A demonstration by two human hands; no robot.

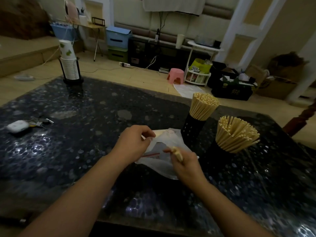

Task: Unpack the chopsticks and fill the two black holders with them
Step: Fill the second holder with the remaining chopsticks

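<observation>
Chopsticks point(177, 153) in right hand point(186, 165) grip, left hand point(135, 142) pinching wrapper point(164, 142)

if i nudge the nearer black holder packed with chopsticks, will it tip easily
Probably fairly easily: the nearer holder is a tall narrow tube, and its chopsticks fan out well above and beyond the rim, so it looks top-heavy. It already appears to lean. The glossy table may let the base slide instead.

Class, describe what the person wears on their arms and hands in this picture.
Nothing is worn that shows: the left hand and right hand are bare, without gloves, rings or a watch, and both forearms are uncovered to the frame's lower edge, so no sleeve is visible.
</observation>
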